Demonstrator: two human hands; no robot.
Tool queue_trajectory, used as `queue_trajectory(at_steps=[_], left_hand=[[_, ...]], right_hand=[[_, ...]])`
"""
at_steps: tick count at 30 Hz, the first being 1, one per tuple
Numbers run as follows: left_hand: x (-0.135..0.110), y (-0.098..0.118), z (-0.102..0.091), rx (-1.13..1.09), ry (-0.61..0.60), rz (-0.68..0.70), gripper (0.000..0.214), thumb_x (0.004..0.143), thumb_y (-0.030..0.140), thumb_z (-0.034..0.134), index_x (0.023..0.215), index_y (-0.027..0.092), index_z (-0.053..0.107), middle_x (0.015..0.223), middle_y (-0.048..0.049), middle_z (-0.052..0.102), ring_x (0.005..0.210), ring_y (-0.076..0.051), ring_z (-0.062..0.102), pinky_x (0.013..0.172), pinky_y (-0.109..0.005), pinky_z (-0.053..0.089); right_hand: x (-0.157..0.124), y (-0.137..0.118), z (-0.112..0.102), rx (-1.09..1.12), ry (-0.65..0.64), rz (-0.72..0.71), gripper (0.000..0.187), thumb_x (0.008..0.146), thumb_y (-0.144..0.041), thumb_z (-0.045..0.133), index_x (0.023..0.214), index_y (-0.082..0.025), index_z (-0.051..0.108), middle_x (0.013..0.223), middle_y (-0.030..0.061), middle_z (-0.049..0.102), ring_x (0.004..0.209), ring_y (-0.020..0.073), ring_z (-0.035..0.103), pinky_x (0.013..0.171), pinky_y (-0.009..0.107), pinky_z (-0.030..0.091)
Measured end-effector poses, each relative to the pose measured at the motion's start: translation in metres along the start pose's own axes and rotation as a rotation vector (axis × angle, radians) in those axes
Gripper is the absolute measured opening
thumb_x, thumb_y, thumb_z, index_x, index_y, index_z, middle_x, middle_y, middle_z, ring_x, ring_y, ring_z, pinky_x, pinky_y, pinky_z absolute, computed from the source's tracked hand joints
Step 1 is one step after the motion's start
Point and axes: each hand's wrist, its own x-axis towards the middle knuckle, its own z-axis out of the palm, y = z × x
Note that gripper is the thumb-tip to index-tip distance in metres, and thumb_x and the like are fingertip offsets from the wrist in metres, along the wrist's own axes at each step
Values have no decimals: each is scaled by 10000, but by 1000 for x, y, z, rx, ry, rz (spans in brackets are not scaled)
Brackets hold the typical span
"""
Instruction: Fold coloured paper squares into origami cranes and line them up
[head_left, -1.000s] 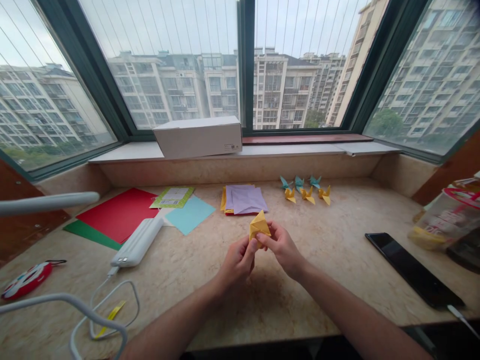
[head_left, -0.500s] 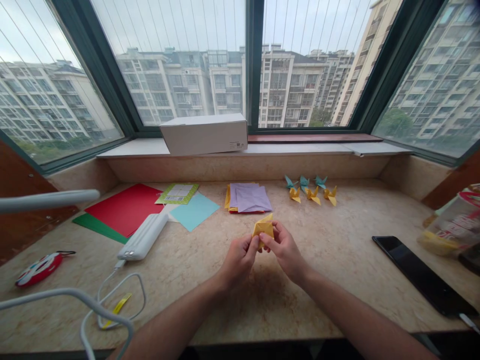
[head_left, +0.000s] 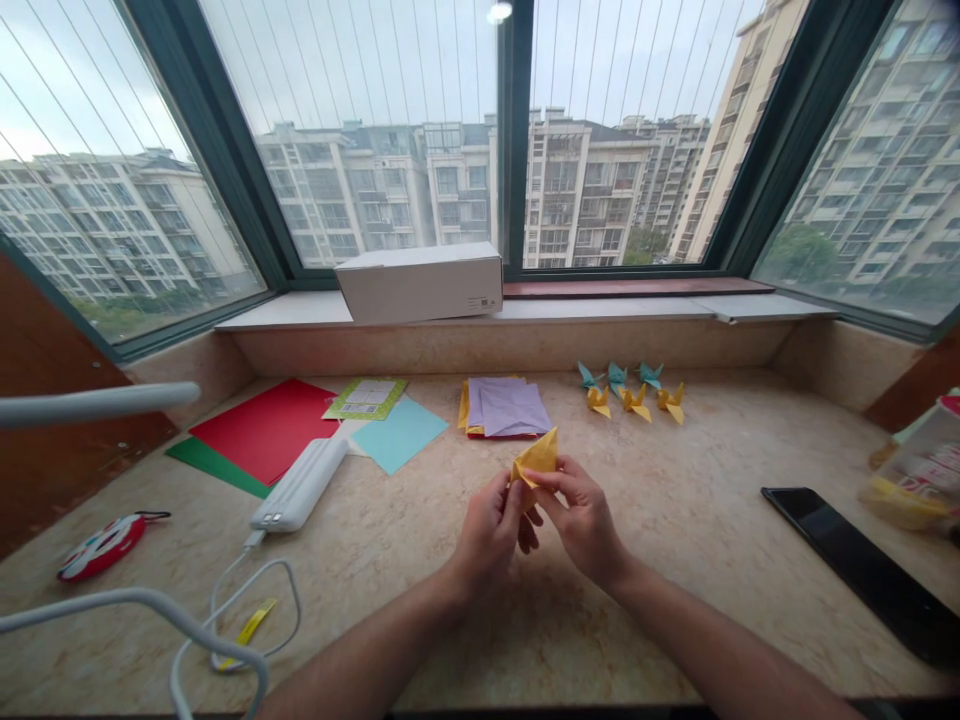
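A partly folded yellow origami paper is held up between both hands above the counter, its pointed tip up and to the right. My left hand pinches its lower left side. On the right side, my right hand grips it with thumb and forefinger across the front; some fingers are hidden behind the paper. Beyond the hands lies a stack of lilac folded paper, with yellow and red sheets under it. Small yellow paper cranes stand in a row in front of teal paper cranes at the back right.
To the left are red paper, green paper, light blue paper, a white power bank with a cable and a red-white cutter. A black phone and a plastic jar are at right. A white box sits on the sill.
The yellow paper has been turned in my hands and now shows a larger pointed flap toward the upper right. The whole view has shifted slightly, with things appearing lower and further right.
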Motion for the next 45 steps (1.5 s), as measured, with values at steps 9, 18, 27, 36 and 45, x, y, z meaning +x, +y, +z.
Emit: queue_trajectory(at_steps=[9, 18, 27, 36, 45], left_hand=[[6, 1, -11, -3, 122, 60, 434, 925, 578, 435, 742, 185, 461, 480, 96, 379, 364, -54, 341, 364, -172, 285], [1, 7, -7, 193, 45, 119, 389, 960, 477, 442, 698, 190, 448, 490, 62, 482, 398, -70, 438, 409, -181, 331], [3, 4, -10, 228, 37, 123, 404, 957, 485, 444, 688, 185, 467, 453, 67, 470, 371, -66, 432, 408, -177, 334], [10, 1, -8, 32, 50, -24, 483, 903, 632, 408, 754, 182, 499, 446, 107, 333, 320, -57, 300, 330, -178, 251], [8, -2, -10, 145, -57, 38, 368, 884, 545, 527, 855, 178, 509, 508, 93, 420, 373, -60, 352, 380, -187, 266]], right_hand=[[-3, -1, -1, -315, -271, -113, 389, 969, -296, 487, 1350, -278, 566, 1076, 99, 585, 885, 214, 620, 824, 395, 530], [3, -2, 0, 245, 25, 179, 251, 825, -344, 722, 935, -229, 527, 855, 16, 677, 761, 171, 618, 699, 306, 493], [4, -5, 0, 298, -43, 177, 273, 847, -316, 689, 1025, -245, 493, 913, 19, 680, 755, 152, 611, 649, 285, 501], [13, 5, -13, 90, -264, 198, 432, 779, -336, 758, 1144, -223, 559, 902, 18, 701, 762, 162, 635, 706, 309, 480], [20, 5, -18, 221, -47, 249, 325, 866, -470, 625, 1032, -199, 559, 729, 0, 680, 563, 136, 587, 563, 275, 472]])
